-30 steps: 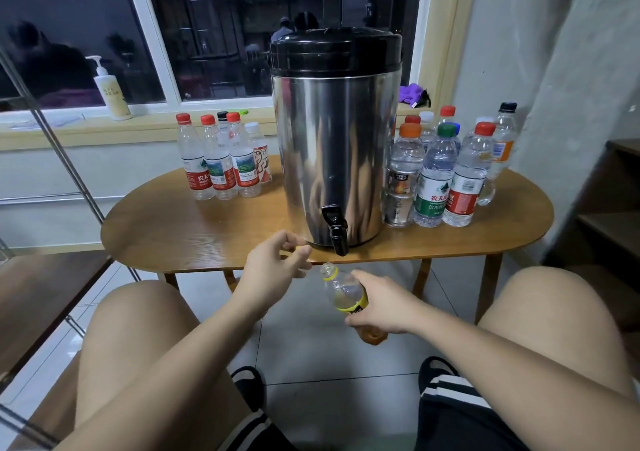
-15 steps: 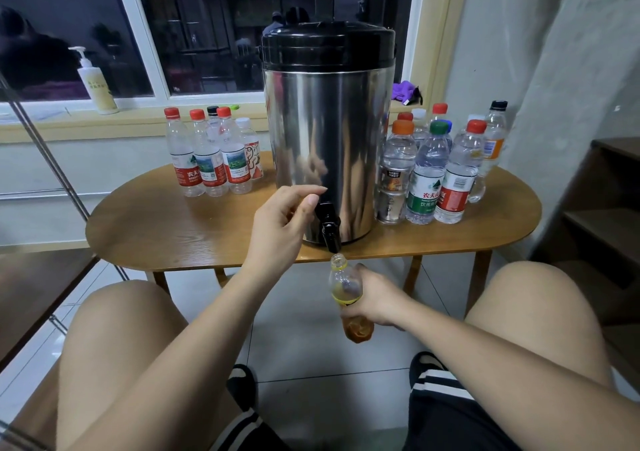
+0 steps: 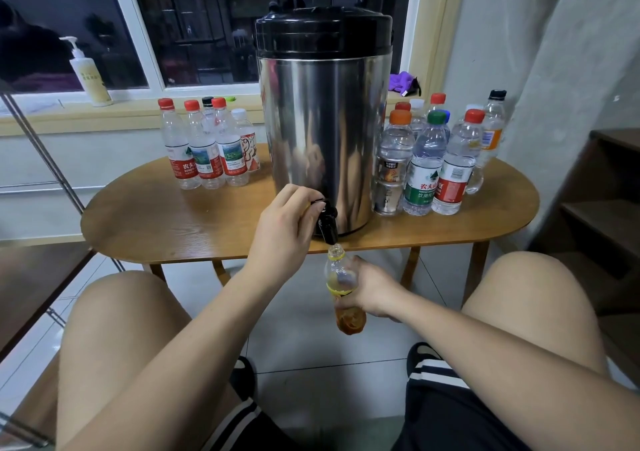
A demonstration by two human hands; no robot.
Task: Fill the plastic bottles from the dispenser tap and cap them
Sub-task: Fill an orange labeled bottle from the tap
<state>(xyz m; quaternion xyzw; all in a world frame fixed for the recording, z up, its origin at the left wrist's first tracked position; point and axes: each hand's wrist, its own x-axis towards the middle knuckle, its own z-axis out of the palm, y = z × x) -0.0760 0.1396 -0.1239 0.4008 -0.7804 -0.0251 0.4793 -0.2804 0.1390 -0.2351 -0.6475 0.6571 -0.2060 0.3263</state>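
Head | left grip point(image 3: 284, 232) now clasping tap point(image 3: 329, 225) | right grip point(image 3: 374, 287) still grasping bottle point(image 3: 337, 274) beneath

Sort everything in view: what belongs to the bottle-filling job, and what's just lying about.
Job: silver steel dispenser with black lid; its black tap, gripped by the left hand; uncapped clear plastic bottle held under it by the right hand; capped clear bottles on its left and right.
Lying about: white pump bottle and purple cloth on the windowsill.
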